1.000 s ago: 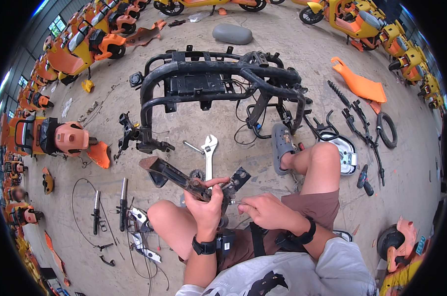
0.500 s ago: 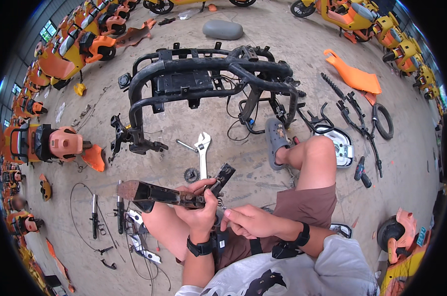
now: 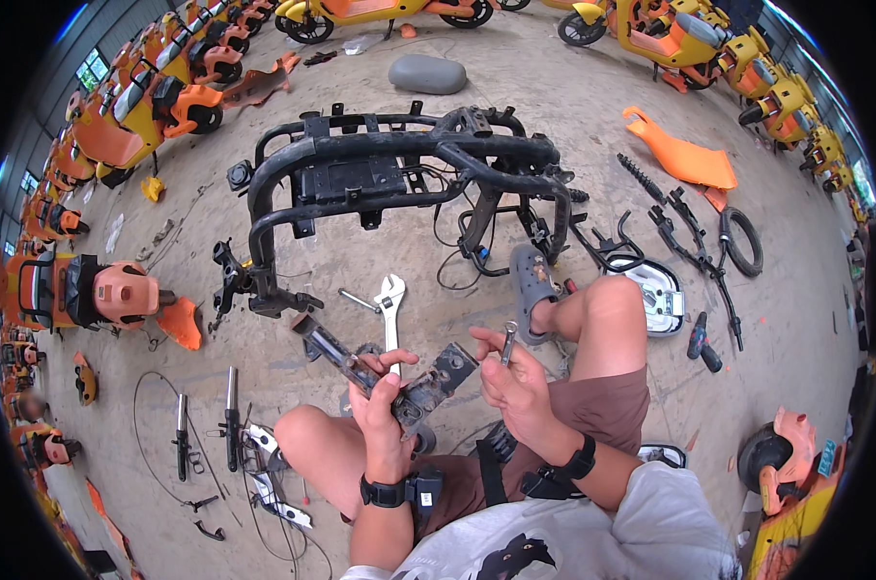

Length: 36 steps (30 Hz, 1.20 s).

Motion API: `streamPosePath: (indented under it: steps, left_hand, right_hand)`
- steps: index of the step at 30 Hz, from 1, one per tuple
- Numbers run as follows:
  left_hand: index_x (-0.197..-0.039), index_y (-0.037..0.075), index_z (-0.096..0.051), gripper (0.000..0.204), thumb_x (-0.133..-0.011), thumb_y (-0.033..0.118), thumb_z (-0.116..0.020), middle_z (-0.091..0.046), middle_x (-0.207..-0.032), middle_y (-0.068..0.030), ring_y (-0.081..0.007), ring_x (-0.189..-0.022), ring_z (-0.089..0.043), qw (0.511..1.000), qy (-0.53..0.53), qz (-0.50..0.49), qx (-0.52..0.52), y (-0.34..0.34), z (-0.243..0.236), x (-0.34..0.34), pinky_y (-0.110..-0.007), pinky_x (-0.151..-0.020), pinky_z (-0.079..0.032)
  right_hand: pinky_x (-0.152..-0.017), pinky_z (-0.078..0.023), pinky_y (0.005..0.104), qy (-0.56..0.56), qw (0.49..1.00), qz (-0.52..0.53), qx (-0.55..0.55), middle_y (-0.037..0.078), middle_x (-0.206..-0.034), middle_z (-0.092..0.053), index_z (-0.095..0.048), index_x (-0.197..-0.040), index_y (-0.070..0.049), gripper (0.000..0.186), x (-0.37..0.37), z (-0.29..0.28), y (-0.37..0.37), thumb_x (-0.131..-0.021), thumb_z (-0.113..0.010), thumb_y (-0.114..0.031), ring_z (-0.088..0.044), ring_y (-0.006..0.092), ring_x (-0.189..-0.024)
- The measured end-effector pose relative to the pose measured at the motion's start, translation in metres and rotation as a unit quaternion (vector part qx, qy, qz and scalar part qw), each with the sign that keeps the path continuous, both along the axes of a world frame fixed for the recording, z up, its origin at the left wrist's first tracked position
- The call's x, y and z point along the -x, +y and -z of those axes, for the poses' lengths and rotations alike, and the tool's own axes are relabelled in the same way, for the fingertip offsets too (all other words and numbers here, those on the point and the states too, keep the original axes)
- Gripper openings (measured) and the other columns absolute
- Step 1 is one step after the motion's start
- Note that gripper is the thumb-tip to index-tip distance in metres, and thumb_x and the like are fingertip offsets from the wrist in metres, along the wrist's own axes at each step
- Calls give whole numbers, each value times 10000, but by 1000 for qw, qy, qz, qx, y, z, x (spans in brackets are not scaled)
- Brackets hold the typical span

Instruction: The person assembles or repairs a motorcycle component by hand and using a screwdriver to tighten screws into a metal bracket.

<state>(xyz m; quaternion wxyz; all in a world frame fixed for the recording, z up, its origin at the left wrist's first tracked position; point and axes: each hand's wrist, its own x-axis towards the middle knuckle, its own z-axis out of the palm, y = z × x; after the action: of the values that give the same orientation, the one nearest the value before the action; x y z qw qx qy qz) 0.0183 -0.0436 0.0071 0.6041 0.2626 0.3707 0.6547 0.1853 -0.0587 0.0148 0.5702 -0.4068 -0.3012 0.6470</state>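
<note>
My left hand [image 3: 380, 416] is closed around a dark, worn metal bracket assembly [image 3: 436, 384], held tilted above my lap. My right hand [image 3: 517, 396] grips a small silver wrench [image 3: 508, 343] upright between thumb and fingers, just right of the bracket's plate end and apart from it. Beyond the bracket a large adjustable wrench [image 3: 390, 302] lies on the floor beside a thin metal bar [image 3: 359, 300]. A toothed round part [image 3: 366, 350] is partly hidden behind the bracket.
A black scooter frame [image 3: 380, 174] lies ahead. Fork tubes [image 3: 230, 425] and cables lie left; an orange panel [image 3: 694, 159], a black tire [image 3: 744, 242], a white-rimmed part [image 3: 665, 300] and a drill [image 3: 699, 338] lie right. Rows of orange-yellow scooters [image 3: 129, 126] line both sides.
My right hand has risen away from the bracket, lifting the small wrench into view. The bracket in my left hand has swung, its plate end now lower and further right.
</note>
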Motion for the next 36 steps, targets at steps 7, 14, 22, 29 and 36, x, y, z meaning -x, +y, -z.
streamPosePath:
  steps: [7,14,22,29,36]
  left_hand:
    - [-1030,53,-450,210,-852,82,-557,-567,-982,-114,-165,-911,-543,989,-89,92,75,-6,8,-16,-302,-848,-464]
    - [-1179,3,-434,299,-910,102,-516,-562,-951,-69,-133,-898,-534,981,62,124,136,1,9,-17,-274,-851,-442]
    - [-1251,17,-424,349,-974,174,-567,-544,-918,-28,-103,-868,-551,986,85,95,104,1,22,-30,-241,-778,-457]
    - [-1362,32,-394,435,-1010,247,-531,-585,-904,-42,-109,-860,-561,981,96,126,110,4,39,-34,-250,-780,-470]
    - [-1443,72,-305,475,-1027,216,-482,-622,-1096,-104,-130,-933,-609,981,182,58,22,-4,37,-51,-261,-836,-482]
  right_hand:
    - [-643,-442,281,-48,985,73,-148,83,-771,-575,-535,-857,10,333,36,7,24,-1025,-443,-263,-544,143,-637]
    - [-603,-446,285,-59,975,159,-146,90,-665,-565,-515,-751,7,424,40,9,25,-1048,-379,-263,-551,151,-596]
    - [-614,-434,290,-62,961,207,-172,113,-695,-529,-462,-797,-17,416,44,28,22,-1050,-313,-312,-528,172,-617]
    - [-613,-446,286,-28,954,255,-157,105,-715,-553,-476,-795,-20,416,37,30,21,-1051,-323,-310,-527,155,-626]
    - [-607,-441,289,-53,944,273,-178,82,-746,-503,-463,-829,-27,372,32,41,22,-1047,-327,-296,-531,163,-632]
